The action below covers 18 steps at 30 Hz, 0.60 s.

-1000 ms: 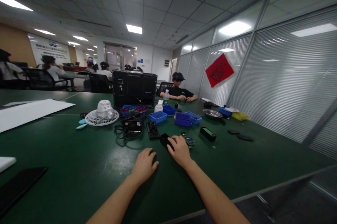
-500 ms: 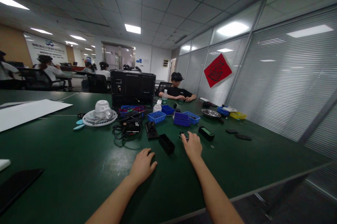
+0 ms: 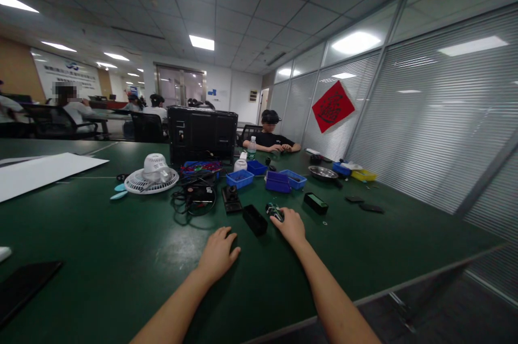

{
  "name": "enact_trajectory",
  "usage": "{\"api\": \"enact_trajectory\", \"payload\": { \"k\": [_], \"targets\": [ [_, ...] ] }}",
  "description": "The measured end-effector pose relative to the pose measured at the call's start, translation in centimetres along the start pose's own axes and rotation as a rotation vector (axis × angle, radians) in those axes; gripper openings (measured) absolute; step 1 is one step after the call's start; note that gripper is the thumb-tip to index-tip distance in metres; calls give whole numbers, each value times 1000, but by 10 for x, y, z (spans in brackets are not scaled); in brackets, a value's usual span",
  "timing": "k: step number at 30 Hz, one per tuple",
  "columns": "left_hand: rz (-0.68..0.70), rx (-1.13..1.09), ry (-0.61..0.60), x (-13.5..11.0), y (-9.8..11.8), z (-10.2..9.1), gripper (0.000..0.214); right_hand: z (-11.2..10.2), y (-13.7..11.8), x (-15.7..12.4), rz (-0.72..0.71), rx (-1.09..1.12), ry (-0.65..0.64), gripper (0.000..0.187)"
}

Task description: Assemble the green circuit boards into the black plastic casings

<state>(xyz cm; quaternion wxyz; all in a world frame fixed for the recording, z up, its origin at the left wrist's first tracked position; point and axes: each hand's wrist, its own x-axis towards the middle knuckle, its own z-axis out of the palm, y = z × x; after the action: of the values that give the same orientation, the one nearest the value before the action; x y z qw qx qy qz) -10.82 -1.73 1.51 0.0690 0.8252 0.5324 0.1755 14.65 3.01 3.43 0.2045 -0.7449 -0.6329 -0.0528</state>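
My right hand (image 3: 292,225) is closed around a small green circuit board (image 3: 274,211), lifting its near end just off the green table (image 3: 121,247). My left hand (image 3: 218,253) lies flat on the table with its fingers spread, holding nothing. A black rectangular casing (image 3: 254,219) sits on the table between the two hands, just left of the board. Another black box with a green top (image 3: 315,203) lies to the right of my right hand.
Behind the hands are a black device with cables (image 3: 196,197), a white fan lying flat (image 3: 151,177), blue parts bins (image 3: 279,180), a black case (image 3: 201,135) and a metal bowl (image 3: 322,172). A person (image 3: 271,136) sits at the far end. White sheet (image 3: 40,169) at left.
My right hand left the black casing, reached right to the small circuit board and closed on it, then drew it back toward me. My left hand stayed flat in place.
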Motion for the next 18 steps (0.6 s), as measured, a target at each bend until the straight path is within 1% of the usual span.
{"api": "enact_trajectory", "payload": {
  "k": [4, 8, 11, 14, 18],
  "targets": [
    [-6, -5, -14, 0, 1, -2, 47, -2, 1, 1, 58, 51, -14, 54],
    [-2, -11, -5, 1, 0, 0, 46, -1, 0, 3, 91, 43, -108, 60],
    [-4, -14, -3, 1, -2, 3, 46, 1, -4, 3, 77, 35, -174, 55],
    [-5, -11, -5, 2, -2, 4, 46, 1, -7, 3, 104, 47, -227, 47],
    [1, -5, -4, 1, -1, 2, 46, 0, -8, 3, 144, 28, -216, 41]
  ]
}}
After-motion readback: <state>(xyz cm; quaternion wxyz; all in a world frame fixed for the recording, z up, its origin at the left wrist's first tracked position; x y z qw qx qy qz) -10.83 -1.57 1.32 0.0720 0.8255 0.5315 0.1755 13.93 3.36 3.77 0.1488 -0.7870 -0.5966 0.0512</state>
